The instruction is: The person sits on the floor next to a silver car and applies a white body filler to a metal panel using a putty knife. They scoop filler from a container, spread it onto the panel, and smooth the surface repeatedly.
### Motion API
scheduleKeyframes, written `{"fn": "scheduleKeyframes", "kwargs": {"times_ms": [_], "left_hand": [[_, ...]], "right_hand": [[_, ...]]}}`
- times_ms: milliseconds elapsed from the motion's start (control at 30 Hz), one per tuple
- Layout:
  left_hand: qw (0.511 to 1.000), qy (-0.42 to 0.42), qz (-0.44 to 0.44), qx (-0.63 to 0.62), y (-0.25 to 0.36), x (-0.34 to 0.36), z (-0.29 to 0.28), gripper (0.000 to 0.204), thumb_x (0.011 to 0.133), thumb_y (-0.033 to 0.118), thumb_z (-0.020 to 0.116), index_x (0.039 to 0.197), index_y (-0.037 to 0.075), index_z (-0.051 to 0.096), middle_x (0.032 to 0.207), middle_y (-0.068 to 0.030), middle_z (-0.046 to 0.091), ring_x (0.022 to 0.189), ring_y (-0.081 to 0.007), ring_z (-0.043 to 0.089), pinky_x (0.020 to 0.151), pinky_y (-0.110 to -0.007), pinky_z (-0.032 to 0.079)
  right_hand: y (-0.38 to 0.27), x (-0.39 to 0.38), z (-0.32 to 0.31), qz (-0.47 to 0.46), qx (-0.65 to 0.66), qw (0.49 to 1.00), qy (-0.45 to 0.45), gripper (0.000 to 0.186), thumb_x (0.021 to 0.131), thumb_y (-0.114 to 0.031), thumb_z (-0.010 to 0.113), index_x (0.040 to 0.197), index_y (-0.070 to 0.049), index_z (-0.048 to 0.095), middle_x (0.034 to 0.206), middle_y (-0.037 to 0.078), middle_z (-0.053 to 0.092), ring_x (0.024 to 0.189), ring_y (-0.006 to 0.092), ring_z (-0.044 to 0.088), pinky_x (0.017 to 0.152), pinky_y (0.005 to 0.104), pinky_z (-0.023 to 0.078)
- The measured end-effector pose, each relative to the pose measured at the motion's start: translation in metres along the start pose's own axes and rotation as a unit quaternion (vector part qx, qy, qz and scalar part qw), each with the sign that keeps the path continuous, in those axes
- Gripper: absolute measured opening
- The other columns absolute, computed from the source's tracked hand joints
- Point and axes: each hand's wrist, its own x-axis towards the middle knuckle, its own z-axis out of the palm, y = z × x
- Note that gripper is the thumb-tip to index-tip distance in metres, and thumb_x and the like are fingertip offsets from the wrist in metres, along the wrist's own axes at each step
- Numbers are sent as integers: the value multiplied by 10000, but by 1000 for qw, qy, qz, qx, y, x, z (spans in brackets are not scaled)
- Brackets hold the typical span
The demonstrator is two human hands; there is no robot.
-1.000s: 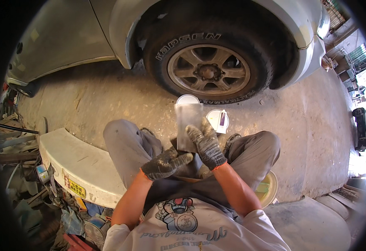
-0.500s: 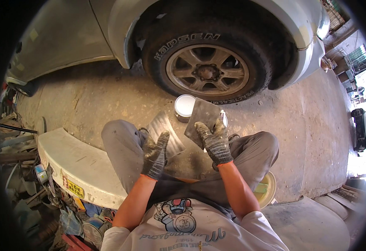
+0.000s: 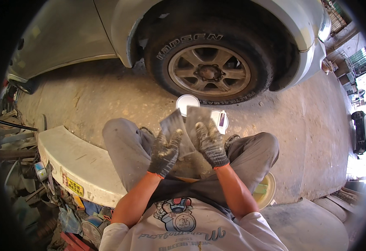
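Note:
I sit on the ground with my knees apart, both hands in dark knit gloves. My left hand (image 3: 165, 151) grips a flat grey metal blade (image 3: 172, 122) that points up and away from me. My right hand (image 3: 210, 142) grips a second flat grey blade (image 3: 196, 116). The two blades overlap between my knees. Just beyond them a round white can (image 3: 187, 101) stands on the concrete, and a smaller white tub (image 3: 220, 118) with a dark label sits to its right.
A silver car's front wheel (image 3: 209, 72) and bumper fill the far side. A detached white body panel (image 3: 76, 165) lies at my left, with tins and scrap beyond it. A yellowish round lid (image 3: 267, 188) lies by my right hip.
One second ago my right hand held the white can upright. The can now stands on the ground, and each hand has taken up a grey blade and brought it to the middle.

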Motion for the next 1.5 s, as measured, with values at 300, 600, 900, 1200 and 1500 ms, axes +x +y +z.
{"fn": "scheduleKeyframes", "kwargs": {"times_ms": [300, 600, 900, 1200, 1500], "left_hand": [[980, -83, -75, -164, -12, -8, 5, 284, 861, 92, 622, 1122, -18, 601, 974, -226, 613, 834, -353, 615, 732, -429, 484], [890, -105, -277, -347, -4, 12, -9, 255, 890, 168, 639, 1036, -38, 603, 909, -198, 617, 791, -320, 604, 700, -412, 467], [953, -66, -153, -253, -6, 4, -3, 190, 899, 113, 613, 1035, -19, 633, 956, -232, 598, 836, -349, 587, 725, -446, 457], [982, -39, -66, -171, -3, 8, -6, 214, 900, 118, 620, 1047, -39, 625, 858, -210, 646, 753, -341, 623, 677, -414, 485], [938, -76, -193, -279, 6, 8, -16, 258, 892, 137, 640, 1059, -57, 609, 947, -202, 657, 812, -285, 641, 694, -393, 489]], "right_hand": [[3, -10, -10, -86, 177, 951, -237, 338, 849, -208, 559, 1123, -10, 561, 1063, 273, 557, 832, 397, 595, 695, 480, 482], [18, 8, -22, -87, 190, 924, -321, 340, 829, -170, 564, 1152, -64, 571, 1040, 199, 575, 877, 352, 610, 740, 438, 497], [22, 0, -18, -171, 222, 941, -188, 321, 833, -217, 602, 1116, -65, 586, 1108, 208, 563, 812, 359, 610, 673, 431, 497], [14, 4, -15, -66, 178, 977, -102, 309, 838, -177, 575, 1126, -70, 596, 1103, 225, 564, 794, 367, 601, 664, 449, 494], [11, 16, -33, -36, 299, 911, -281, 335, 794, -215, 649, 1106, -96, 622, 1159, 226, 557, 892, 370, 605, 697, 450, 499]]}}
